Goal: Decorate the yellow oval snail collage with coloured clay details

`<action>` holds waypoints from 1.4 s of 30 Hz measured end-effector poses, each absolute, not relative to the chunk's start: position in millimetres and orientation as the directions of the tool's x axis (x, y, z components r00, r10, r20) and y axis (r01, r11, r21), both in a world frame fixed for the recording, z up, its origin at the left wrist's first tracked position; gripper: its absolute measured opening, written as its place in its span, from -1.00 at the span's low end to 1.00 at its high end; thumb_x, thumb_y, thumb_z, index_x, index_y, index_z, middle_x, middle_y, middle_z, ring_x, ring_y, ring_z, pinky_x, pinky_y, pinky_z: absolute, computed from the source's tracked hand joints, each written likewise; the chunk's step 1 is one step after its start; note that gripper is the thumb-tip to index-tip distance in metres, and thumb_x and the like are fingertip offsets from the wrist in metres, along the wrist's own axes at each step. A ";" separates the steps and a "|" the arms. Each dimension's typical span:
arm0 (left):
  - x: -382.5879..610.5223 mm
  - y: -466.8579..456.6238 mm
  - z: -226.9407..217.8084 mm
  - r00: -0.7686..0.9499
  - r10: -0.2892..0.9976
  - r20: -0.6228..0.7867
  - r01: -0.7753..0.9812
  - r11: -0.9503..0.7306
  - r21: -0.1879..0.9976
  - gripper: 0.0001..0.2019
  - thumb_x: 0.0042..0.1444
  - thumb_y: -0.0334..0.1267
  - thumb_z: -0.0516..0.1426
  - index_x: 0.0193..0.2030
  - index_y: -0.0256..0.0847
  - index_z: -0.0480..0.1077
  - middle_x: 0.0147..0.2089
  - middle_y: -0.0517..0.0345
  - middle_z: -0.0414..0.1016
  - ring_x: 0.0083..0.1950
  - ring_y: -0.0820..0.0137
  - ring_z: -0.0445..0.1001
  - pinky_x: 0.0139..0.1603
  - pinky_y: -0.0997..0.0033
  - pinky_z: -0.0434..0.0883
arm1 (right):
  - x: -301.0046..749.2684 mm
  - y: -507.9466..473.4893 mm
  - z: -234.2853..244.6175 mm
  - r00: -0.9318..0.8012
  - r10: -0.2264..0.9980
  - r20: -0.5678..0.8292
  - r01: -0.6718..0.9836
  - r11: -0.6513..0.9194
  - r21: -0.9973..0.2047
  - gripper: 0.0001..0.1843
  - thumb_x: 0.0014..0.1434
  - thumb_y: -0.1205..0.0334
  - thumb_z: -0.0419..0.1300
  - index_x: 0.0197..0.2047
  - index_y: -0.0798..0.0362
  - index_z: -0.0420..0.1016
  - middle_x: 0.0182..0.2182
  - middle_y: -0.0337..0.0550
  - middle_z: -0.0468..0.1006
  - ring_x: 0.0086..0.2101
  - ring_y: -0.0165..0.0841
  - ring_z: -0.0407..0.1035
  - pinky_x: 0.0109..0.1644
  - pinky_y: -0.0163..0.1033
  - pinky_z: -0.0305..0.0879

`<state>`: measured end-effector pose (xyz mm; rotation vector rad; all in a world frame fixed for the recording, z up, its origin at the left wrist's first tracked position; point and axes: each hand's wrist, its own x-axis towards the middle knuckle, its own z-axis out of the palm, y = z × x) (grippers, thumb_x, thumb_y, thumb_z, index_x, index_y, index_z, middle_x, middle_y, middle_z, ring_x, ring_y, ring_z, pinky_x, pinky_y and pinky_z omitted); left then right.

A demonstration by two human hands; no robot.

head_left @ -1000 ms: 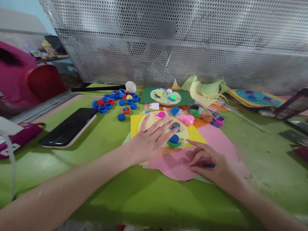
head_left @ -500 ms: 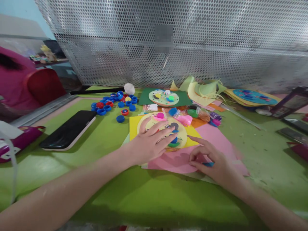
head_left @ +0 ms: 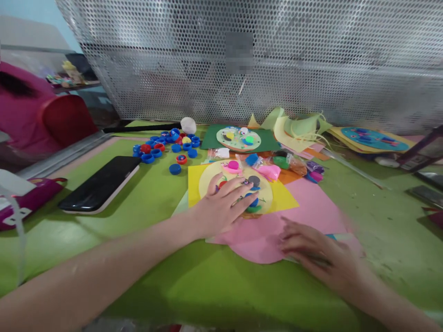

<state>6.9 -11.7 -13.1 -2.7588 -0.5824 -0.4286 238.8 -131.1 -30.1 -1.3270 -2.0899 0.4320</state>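
Observation:
My left hand (head_left: 218,207) lies flat with spread fingers on a round cream paper disc (head_left: 207,177), set on a yellow sheet (head_left: 288,196). Bottle caps, drawn details and modelling clay decorate the disc: a pink piece (head_left: 233,165), a grey cap (head_left: 254,181) and a blue cap (head_left: 252,199) show around my fingers. My right hand (head_left: 311,251) is over the right part of the pink paper (head_left: 258,240), its fingers bent and blurred. Whether it grips the paper's edge cannot be made out.
Blue and red bottle caps (head_left: 147,158) lie in a group left of the disc. Bagged clay (head_left: 270,172) and a decorated green card (head_left: 211,137) sit behind it. A black phone (head_left: 100,184) lies at left. Paper scraps (head_left: 290,131) lean near the perforated metal panel (head_left: 173,69).
My right hand has moved away from the yellow sheet, down and slightly right. The pink paper's rounded edge now reaches nearer to me. My left hand stays on the disc.

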 end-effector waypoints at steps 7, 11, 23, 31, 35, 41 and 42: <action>6.2 -11.4 -13.2 0.868 0.375 0.324 0.447 -0.875 -0.186 -0.58 0.20 -0.21 -0.07 0.19 -0.23 0.15 0.27 -0.01 0.13 0.25 0.13 0.07 0.24 -0.07 -0.33 | 237.2 -128.2 -26.8 -0.342 0.880 0.329 0.746 0.467 -0.474 -0.69 0.15 0.28 0.07 -0.03 -0.16 0.39 -0.08 -0.19 0.49 -0.06 -0.28 0.36 -0.07 -0.16 0.40; 5.3 -12.7 -11.6 0.880 0.331 0.340 0.420 -0.877 -0.234 -0.61 0.22 -0.27 -0.09 0.18 -0.22 0.17 0.26 0.02 0.15 0.25 0.16 0.08 0.25 -0.05 -0.35 | 235.0 -128.6 -26.0 -0.306 0.898 0.316 0.720 0.435 -0.540 -0.57 0.15 0.30 0.08 0.09 -0.18 0.25 -0.23 -0.22 0.56 -0.14 -0.32 0.41 -0.10 -0.17 0.41; 8.0 -9.4 -15.6 0.801 0.491 0.344 0.545 -0.834 -0.080 -0.59 0.27 -0.18 -0.13 0.21 -0.25 0.11 0.23 0.06 0.20 0.24 0.14 0.07 0.23 -0.05 -0.23 | 229.8 -118.7 -25.8 -0.094 0.991 0.095 0.537 0.131 -0.833 -0.46 0.08 0.15 0.15 0.12 -0.02 0.12 -0.49 -0.28 0.46 -0.40 -0.36 0.40 -0.24 -0.17 0.38; 10.6 -9.6 -19.3 0.775 0.551 0.309 0.575 -0.818 0.017 -0.61 0.27 -0.27 -0.16 0.22 -0.22 0.09 0.25 0.11 0.18 0.25 0.19 0.04 0.21 -0.03 -0.15 | 224.8 -80.3 5.0 -0.094 0.991 -0.096 0.411 -0.049 -0.910 -0.32 -0.04 0.17 0.21 0.14 0.03 0.08 -0.48 -0.25 0.50 -0.48 -0.35 0.39 -0.46 -0.25 0.34; 11.5 -8.3 -22.6 0.775 0.550 0.313 0.572 -0.820 0.025 -0.61 0.28 -0.26 -0.17 0.22 -0.24 0.09 0.24 0.07 0.18 0.25 0.17 0.04 0.21 -0.06 -0.14 | 220.7 -70.9 7.2 -0.130 0.980 -0.150 0.427 -0.081 -0.900 -0.41 -0.05 0.23 0.17 0.08 0.01 0.16 -0.48 -0.29 0.48 -0.54 -0.42 0.35 -0.52 -0.31 0.26; 12.1 -9.0 -21.8 0.775 0.556 0.301 0.571 -0.820 0.046 -0.62 0.27 -0.27 -0.17 0.21 -0.26 0.10 0.24 0.04 0.18 0.25 0.15 0.04 0.19 -0.09 -0.13 | 213.8 -63.1 -11.4 -0.008 0.997 0.078 0.485 0.072 -0.871 -0.48 -0.03 0.23 0.17 0.03 0.02 0.19 -0.44 -0.24 0.52 -0.37 -0.36 0.41 -0.31 -0.26 0.33; 12.1 -9.1 -21.6 0.771 0.562 0.299 0.575 -0.817 0.053 -0.62 0.27 -0.28 -0.17 0.21 -0.26 0.10 0.23 0.04 0.19 0.24 0.15 0.04 0.19 -0.08 -0.14 | 213.2 -62.4 -14.4 -0.009 0.996 0.094 0.497 0.086 -0.863 -0.50 -0.01 0.23 0.17 0.03 0.01 0.20 -0.44 -0.24 0.52 -0.36 -0.36 0.41 -0.31 -0.26 0.33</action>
